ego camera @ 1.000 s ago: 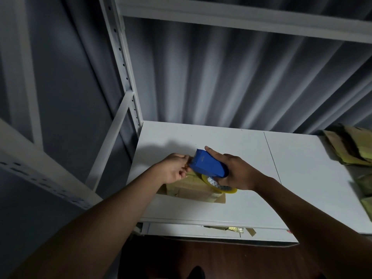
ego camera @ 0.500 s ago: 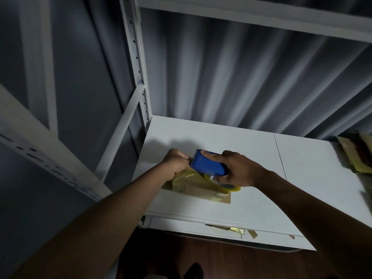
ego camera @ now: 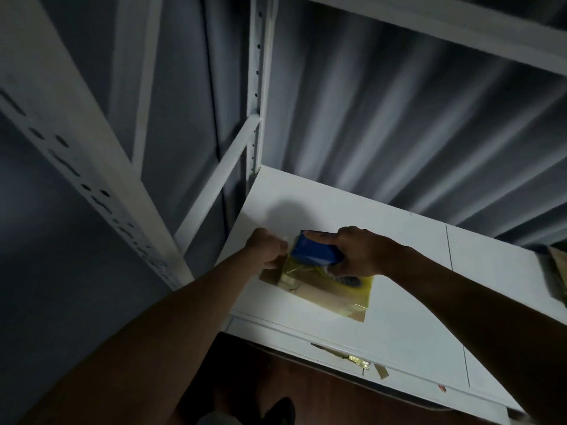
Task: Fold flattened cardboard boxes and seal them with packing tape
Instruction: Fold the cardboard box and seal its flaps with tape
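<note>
Since a second ago, right hand (ego camera: 362, 256) gripping blue tape dispenser (ego camera: 316, 251) nears left hand (ego camera: 267, 251), which pinches yellowish tape over flat brown cardboard box (ego camera: 325, 297); slack could wrinkle it.

1. One view only, from the person's head, looking forward and down past both forearms
2. It faces the white table (ego camera: 399, 302) and the curtain (ego camera: 399, 133) behind it, with a rack post (ego camera: 257, 87) at left
3. Wide-angle and close, within arm's reach; the frame sits tilted
</note>
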